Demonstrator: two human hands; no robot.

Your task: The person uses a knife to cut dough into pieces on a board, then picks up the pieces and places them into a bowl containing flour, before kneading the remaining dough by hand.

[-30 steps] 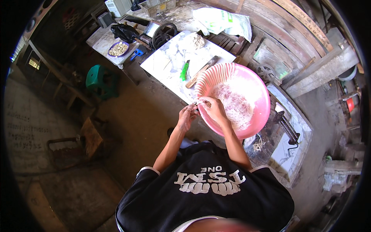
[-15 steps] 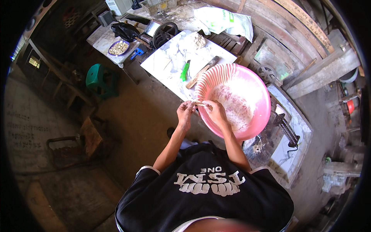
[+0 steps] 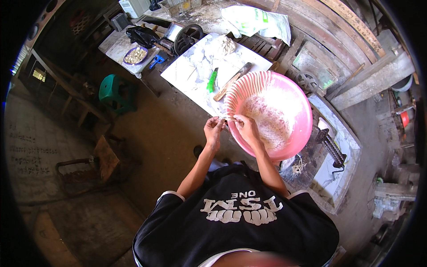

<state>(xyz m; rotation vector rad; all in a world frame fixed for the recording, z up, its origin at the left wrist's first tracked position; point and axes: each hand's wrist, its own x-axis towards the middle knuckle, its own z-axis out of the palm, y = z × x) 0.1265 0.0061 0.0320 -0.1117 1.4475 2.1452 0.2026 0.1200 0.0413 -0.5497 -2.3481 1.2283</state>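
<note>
Just outside the left rim of a pink basin (image 3: 307, 129), my left hand (image 3: 214, 131) and my right hand (image 3: 247, 128) pinch a thin pale dough strip (image 3: 227, 118) between their fingertips. My right hand overlaps the basin's near left rim. Many similar dough strips (image 3: 242, 85) hang side by side over the rim's far left part. White flour (image 3: 271, 115) covers the basin's bottom. Beyond my hands, a green-handled knife (image 3: 212, 81) and a floury wooden stick (image 3: 232, 82) lie on a white marble-patterned board (image 3: 184, 73). A pale dough lump (image 3: 227, 46) rests at the board's far side.
A hand-wheel machine (image 3: 187, 40) stands behind the board. Farther left are a bowl of pale pieces (image 3: 135, 55) and a green stool (image 3: 116, 93). A white sack (image 3: 258, 22) lies at the back. Right of the basin is a dark ridged roller (image 3: 332, 150).
My hands stay nearly in place, with the strip still between the fingertips and my fingers slightly shifted. The view has moved a little.
</note>
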